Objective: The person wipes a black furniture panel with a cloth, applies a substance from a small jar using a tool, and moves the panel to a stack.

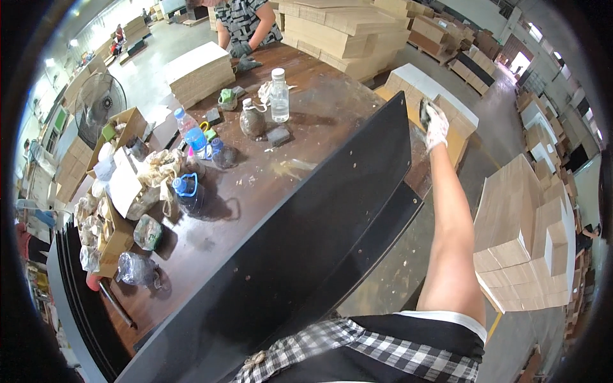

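The black panel (pixel 281 236) lies slantwise in front of the person, its long axis running from the lower left, close by the body, up to the far right, where its squared-off end overhangs the corner of the brown wooden table (pixel 255 182). A second black board (pixel 383 220) shows beneath its right-hand long edge (whether the two are joined cannot be told from this view).

The right hand (pixel 437 129), in a white glove, is at that far end on an almost straight arm. It stands just to the right of the panel's end edge, apart from it in the view, so the panel lies to the left of the hand and stretches back from it toward the person's waist. The gloved fingers are closed round a small dark pad (pixel 424 113), gripped at the far side of the hand; its exact kind is too small to make out.

The left hand does not appear, so its grasp cannot be told. Of the two, only the right can be placed against the panel, and it is nearest the far end, with nearly the whole length lying between it and the lower left.

Past the panel's left long edge, the clear bottle (pixel 280 99) and the grey block (pixel 278 136) stand on the tabletop, well apart from the right hand.
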{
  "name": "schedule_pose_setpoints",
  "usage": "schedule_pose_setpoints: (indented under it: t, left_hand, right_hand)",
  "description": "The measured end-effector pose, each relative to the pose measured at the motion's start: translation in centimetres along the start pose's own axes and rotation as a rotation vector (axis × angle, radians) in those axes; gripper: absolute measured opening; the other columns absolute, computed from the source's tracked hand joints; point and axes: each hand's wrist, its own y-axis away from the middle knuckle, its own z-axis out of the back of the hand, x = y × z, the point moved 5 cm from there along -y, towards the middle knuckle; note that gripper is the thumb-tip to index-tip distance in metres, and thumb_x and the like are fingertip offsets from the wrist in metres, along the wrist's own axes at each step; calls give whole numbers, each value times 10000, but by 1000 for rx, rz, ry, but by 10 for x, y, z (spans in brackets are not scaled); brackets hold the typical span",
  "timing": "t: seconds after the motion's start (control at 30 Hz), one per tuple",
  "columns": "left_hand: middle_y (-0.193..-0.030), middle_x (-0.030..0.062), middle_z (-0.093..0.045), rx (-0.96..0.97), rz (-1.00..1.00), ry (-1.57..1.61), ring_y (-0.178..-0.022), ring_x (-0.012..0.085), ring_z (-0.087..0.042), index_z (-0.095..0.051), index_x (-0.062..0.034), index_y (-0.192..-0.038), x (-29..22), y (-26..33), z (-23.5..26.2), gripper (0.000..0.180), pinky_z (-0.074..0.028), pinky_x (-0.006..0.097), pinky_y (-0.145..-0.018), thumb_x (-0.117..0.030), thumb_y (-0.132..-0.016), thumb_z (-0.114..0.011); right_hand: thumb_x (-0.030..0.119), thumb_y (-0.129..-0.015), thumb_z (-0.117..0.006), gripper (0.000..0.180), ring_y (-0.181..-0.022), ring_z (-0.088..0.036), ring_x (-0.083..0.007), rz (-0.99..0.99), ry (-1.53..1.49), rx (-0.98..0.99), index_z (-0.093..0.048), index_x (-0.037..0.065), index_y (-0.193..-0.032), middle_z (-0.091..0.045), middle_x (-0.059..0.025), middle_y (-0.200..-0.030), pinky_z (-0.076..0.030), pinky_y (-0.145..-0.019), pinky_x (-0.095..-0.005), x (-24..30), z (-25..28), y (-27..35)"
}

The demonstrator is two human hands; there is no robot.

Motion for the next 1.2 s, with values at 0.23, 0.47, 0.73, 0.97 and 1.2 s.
schedule_pose_setpoints:
  t: [0.23,0.47,0.73,0.97,1.2]
  left_hand:
    - [-1286,128,-593,-125,162,462,-1132,249,-576,-548,-15,-1310,9,-4,23,432,-451,354,-986,-260,-973,-438]
    - [-1200,122,-634,58,-342,-208,-1078,222,-599,-589,35,-1208,-56,3,51,333,-463,331,-945,-126,-946,-460]
    - [-1208,101,-635,-9,-43,151,-1078,246,-609,-622,-21,-1171,-24,49,118,307,-454,335,-983,-93,-909,-480]
    - [-1030,96,-685,-435,-556,-753,-989,254,-630,-669,-25,-1052,-87,99,197,242,-481,327,-900,-46,-857,-526]
    - [-1002,107,-669,-528,-467,-1051,-945,270,-624,-637,-30,-1024,-32,129,304,218,-488,353,-852,-33,-841,-518]
  right_hand:
    - [272,-844,-666,446,-954,-611,-254,-446,-275,571,-555,51,-1215,-610,-96,-1095,-506,-891,-506,-33,51,255]
    - [250,-791,-745,569,-975,-628,-312,-816,-588,746,-528,4,-1256,-622,-163,-1142,-544,-839,-485,-74,73,370]
    - [177,-911,-627,373,-903,-613,-217,-872,-816,477,-560,-16,-1223,-662,-101,-1062,-519,-730,-301,-43,28,406]
    - [151,-842,-680,477,-832,-559,-211,-847,-926,663,-531,-18,-1263,-628,-111,-1031,-451,-651,-289,-33,18,421]
    - [209,-779,-744,664,-864,-490,-216,-702,-882,1063,-454,-43,-1320,-567,-88,-1067,-449,-735,-304,46,-84,501]
